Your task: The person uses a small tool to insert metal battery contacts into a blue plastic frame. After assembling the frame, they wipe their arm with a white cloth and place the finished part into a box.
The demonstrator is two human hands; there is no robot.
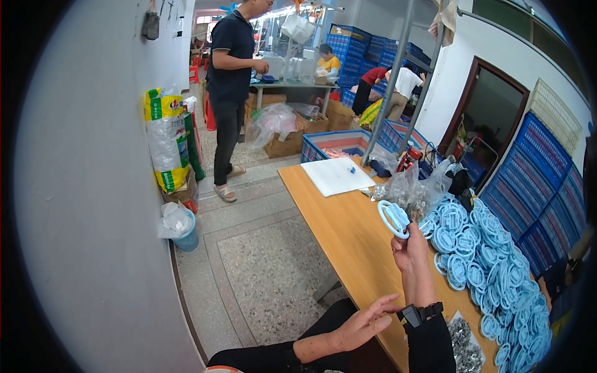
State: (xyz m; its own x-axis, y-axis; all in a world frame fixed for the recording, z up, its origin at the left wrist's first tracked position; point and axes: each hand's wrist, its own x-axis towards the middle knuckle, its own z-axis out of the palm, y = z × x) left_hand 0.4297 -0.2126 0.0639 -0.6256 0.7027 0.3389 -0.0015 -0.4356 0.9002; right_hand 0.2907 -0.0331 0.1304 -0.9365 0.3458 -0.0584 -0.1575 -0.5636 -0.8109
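My right hand (410, 252), with a dark watch at the wrist, is raised over the wooden table (336, 230). Its fingers close on the rim of a light blue oval plastic part (394, 219), held tilted up. Lower down, my left hand (367, 320) reaches in front of the table edge toward the right wrist, fingers stretched out and holding nothing. A big heap of similar light blue parts (491, 267) covers the table's right side. Small shiny metal pieces (463, 348) lie on a white sheet beside my right sleeve.
Clear plastic bags of metal pieces (413, 189) and a white board (336, 176) lie at the table's far end. Blue crates (528, 180) stand stacked at right. A person (230, 81) stands ahead on the tiled floor. A bin (185, 233) and sacks (166, 140) line the left wall.
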